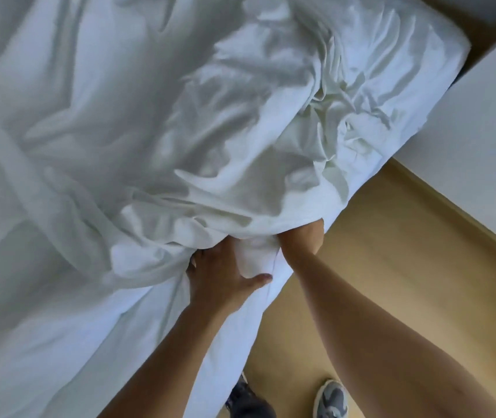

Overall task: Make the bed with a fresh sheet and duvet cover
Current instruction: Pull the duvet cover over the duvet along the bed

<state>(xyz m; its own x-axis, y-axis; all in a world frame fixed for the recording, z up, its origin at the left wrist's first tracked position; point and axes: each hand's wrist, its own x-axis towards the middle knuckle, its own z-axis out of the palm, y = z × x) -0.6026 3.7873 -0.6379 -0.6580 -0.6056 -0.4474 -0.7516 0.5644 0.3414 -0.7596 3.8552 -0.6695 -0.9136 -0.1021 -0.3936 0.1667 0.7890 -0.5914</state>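
At the edge of the bed (pixel 59 342), the left hand (pixel 222 267) grips a fold of crumpled white duvet cover (pixel 210 131); the right hand (pixel 299 236) is buried inside it, grip unseen

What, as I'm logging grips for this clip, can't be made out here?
Head view:
- Right hand: fingers buried under the bedding fold; grip unclear.
- Left hand: fingertips tucked into fabric.
- Dark shoe: mostly behind the left forearm, cut by the bottom edge.
- Sheet versus duvet cover: all white, indistinguishable.
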